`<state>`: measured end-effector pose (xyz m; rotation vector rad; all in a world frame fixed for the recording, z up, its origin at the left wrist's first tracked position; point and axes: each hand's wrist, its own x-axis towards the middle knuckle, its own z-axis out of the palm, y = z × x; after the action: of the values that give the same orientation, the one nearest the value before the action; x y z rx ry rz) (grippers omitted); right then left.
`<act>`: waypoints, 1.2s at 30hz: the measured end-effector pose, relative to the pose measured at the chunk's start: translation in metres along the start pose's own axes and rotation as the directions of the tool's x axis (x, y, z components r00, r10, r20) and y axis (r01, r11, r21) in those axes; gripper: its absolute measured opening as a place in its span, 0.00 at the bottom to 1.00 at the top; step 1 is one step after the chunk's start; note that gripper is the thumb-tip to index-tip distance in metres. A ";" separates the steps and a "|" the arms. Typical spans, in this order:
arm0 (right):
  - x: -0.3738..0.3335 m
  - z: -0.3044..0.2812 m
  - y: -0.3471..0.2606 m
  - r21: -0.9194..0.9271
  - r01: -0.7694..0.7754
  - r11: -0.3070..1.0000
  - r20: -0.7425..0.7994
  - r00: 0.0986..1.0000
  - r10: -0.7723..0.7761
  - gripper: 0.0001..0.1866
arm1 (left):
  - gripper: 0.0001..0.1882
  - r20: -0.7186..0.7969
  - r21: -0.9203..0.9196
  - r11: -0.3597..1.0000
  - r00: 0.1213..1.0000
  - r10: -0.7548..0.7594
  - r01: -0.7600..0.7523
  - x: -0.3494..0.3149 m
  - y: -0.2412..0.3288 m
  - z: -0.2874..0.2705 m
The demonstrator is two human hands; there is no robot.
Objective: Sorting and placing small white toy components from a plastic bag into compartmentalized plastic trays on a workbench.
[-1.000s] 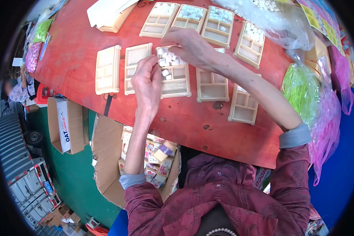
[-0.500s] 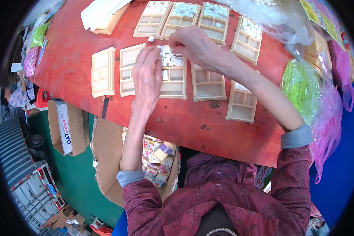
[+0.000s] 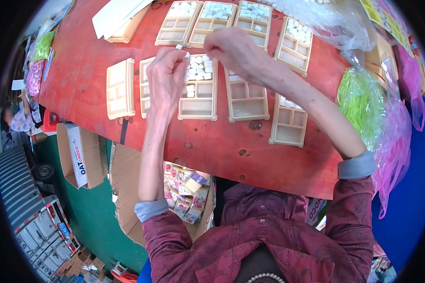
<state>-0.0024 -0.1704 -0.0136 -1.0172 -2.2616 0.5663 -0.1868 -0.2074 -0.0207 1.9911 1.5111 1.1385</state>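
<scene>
My left hand (image 3: 164,78) is over the left part of a beige compartment tray (image 3: 197,109), its thumb and fingers pinched together. A small white block (image 3: 187,55) shows right at those fingertips; whether it is held is unclear. White blocks (image 3: 200,68) fill the tray's far compartment, and one or two lie in a smaller compartment nearer me. Across the tray's far right corner reaches my right hand (image 3: 236,52), fingers bent and closed, whatever they hold hidden. Between the hands and the far row, a loose white block (image 3: 179,47) sits apart.
Similar trays stand at the far side, among them one tray (image 3: 293,47) with white blocks. Others flank the middle one, including an outer left tray (image 3: 121,89). Clear plastic bags (image 3: 337,35) and green shredded filler (image 3: 356,104) lie right. A cardboard box (image 3: 127,188) holds small packets below the table.
My left hand has drawn left, uncovering more of the middle tray and its white blocks. My right hand has barely moved, its fingers still bent. The whole view has shifted slightly.
</scene>
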 end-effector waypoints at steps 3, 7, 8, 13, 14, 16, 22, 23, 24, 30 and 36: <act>0.003 -0.022 0.009 -0.002 -0.087 0.996 -0.039 0.995 0.087 0.06 | 0.06 0.083 0.056 0.997 0.996 0.039 -0.043 0.001 0.004 -0.003; 0.005 -0.050 0.023 -0.049 -0.063 0.997 -0.203 0.978 0.052 0.05 | 0.06 0.116 0.080 0.991 0.988 0.101 -0.110 0.003 0.005 -0.008; 0.007 -0.060 0.037 -0.157 0.008 0.988 -0.319 0.946 -0.059 0.04 | 0.07 0.091 0.097 0.990 0.991 0.094 -0.103 0.006 0.007 -0.009; 0.000 -0.117 0.101 -0.530 -0.223 0.818 -0.512 0.853 -0.100 0.05 | 0.08 0.012 0.162 0.975 0.988 0.153 -0.153 0.024 -0.002 -0.009; -0.005 -0.130 0.139 -0.702 -0.296 0.648 -0.460 0.883 -0.095 0.09 | 0.07 0.045 0.213 0.962 0.985 0.165 -0.171 0.031 -0.004 -0.007; 0.005 -0.126 0.153 -0.606 -0.258 0.753 -0.529 0.837 -0.138 0.06 | 0.07 0.073 0.290 0.941 0.985 0.158 -0.172 0.035 -0.013 -0.013; 0.001 -0.145 0.250 -0.578 -0.295 0.761 -0.447 0.895 0.007 0.06 | 0.06 0.247 0.463 0.868 0.967 0.067 -0.179 0.045 -0.018 0.001; 0.002 -0.144 0.256 -0.506 -0.341 0.792 -0.386 0.911 0.146 0.07 | 0.06 0.251 0.496 0.846 0.965 0.075 -0.194 0.046 -0.018 0.002; 0.005 -0.142 0.259 -0.499 -0.341 0.796 -0.386 0.911 0.148 0.07 | 0.06 0.255 0.531 0.822 0.964 0.078 -0.207 0.047 -0.016 0.001; 0.014 -0.139 0.289 -0.399 -0.269 0.877 -0.238 0.954 0.184 0.16 | 0.06 0.206 0.158 0.978 0.964 -0.165 0.134 0.042 0.005 -0.002; 0.011 -0.127 0.319 0.217 0.468 0.856 -0.272 0.872 -0.408 0.20 | 0.05 0.249 0.280 0.960 0.965 -0.082 0.009 0.045 -0.003 0.012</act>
<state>0.2435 0.0520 -0.1035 -0.3751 -2.0512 0.5207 -0.1751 -0.1633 -0.0133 2.1710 1.6364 0.6426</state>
